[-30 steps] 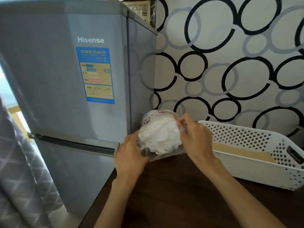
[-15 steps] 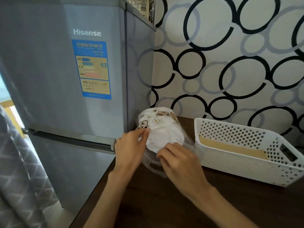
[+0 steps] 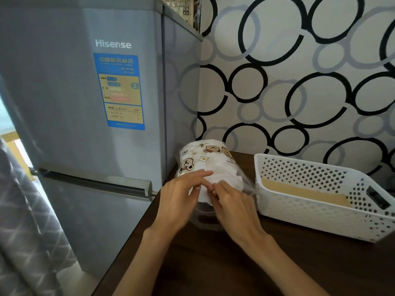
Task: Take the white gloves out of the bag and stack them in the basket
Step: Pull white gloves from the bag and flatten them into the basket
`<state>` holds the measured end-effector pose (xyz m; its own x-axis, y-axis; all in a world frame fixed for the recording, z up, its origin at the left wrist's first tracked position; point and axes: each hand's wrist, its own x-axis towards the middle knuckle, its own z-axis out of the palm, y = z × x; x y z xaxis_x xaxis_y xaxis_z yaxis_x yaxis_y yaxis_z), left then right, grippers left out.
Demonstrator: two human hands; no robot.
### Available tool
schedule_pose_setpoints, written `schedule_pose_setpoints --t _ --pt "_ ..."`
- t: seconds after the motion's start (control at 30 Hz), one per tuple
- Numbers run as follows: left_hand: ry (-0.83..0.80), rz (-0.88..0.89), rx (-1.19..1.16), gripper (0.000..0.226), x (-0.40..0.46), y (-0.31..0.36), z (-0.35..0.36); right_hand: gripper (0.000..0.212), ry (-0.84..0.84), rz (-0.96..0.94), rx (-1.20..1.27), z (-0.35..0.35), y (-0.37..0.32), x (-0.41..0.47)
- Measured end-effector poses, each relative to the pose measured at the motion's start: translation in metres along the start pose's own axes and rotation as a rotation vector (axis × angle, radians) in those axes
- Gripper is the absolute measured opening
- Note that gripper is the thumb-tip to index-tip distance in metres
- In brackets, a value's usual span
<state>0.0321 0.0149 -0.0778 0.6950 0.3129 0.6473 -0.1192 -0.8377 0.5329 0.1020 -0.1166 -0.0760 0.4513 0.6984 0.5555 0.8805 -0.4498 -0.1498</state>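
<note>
Gloves [image 3: 215,178] not out yet; bag [image 3: 205,159] sits left of basket [image 3: 299,212], no gloves visible inside. L hand [image 3: 177,201] fingers straight on bag; R hand [image 3: 233,201] pinching bag opening, I think.

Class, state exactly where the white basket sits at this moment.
In the head view, the white basket stands on the dark table at the right, against the circle-patterned wall, just right of the bag of gloves.

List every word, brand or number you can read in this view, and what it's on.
"Hisense": brand on the grey fridge door.
"2": on the blue energy label; its Chinese heading and small print are too blurred.
Bag of white gloves: cartoon prints; lettering unreadable.
Printed sheet atop the fridge: unreadable.
</note>
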Motion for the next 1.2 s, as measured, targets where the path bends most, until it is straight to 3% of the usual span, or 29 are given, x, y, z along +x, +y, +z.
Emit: schedule_pose_setpoints --t 0.07,0.2,0.3,0.4,0.53,0.63,0.73,0.8,0.87,0.93,1.03,1.2 --pt "0.022 -0.003 0.027 0.041 -0.001 -0.003 0.003 0.006 -0.047 0.005 0.057 -0.002 -0.001 -0.014" --pt "0.060 -0.032 0.078 0.036 0.000 -0.006 0.005 0.006 -0.026 0.326 0.468 -0.013 0.008 -0.038" --pt "-0.050 -0.049 0.147 0.032 -0.001 0.000 0.002 0.007 0.006 0.575 0.857 -0.027 0.014 -0.038" --pt "-0.142 0.081 0.171 0.039 -0.002 0.000 0.001 0.007 0.052 0.678 1.001 -0.037 0.019 -0.035" --pt "-0.162 0.185 0.206 0.042 -0.001 0.001 0.007 0.009 0.028 0.678 1.051 -0.048 0.018 -0.028" --pt "-0.014 0.131 0.132 0.026 0.002 0.005 0.006 0.025 -0.063 0.629 1.091 -0.057 0.017 -0.019" --pt "0.076 -0.110 -0.115 0.007 0.007 0.010 0.003 0.048 -0.137 0.491 0.745 -0.059 0.019 -0.013" --pt "0.012 -0.189 -0.192 0.006 0.008 0.009 0.003 0.037 -0.032 0.427 0.537 -0.058 0.022 -0.011" --pt "-0.010 -0.211 -0.253 0.014 0.007 0.009 0.002 0.025 0.042 0.418 0.478 -0.059 0.025 -0.007" --pt "0.012 -0.276 -0.375 0.021 0.007 0.009 0.001 0.015 0.058 0.452 0.576 -0.064 0.030 -0.001" --pt "0.071 -0.381 -0.559 0.026 0.009 0.011 -0.002 0.012 0.013 0.560 0.921 -0.076 0.031 0.007" --pt "0.015 -0.420 -0.531 0.022 0.019 0.020 -0.014 0.014 0.002 0.639 0.957 -0.083 0.037 0.017"
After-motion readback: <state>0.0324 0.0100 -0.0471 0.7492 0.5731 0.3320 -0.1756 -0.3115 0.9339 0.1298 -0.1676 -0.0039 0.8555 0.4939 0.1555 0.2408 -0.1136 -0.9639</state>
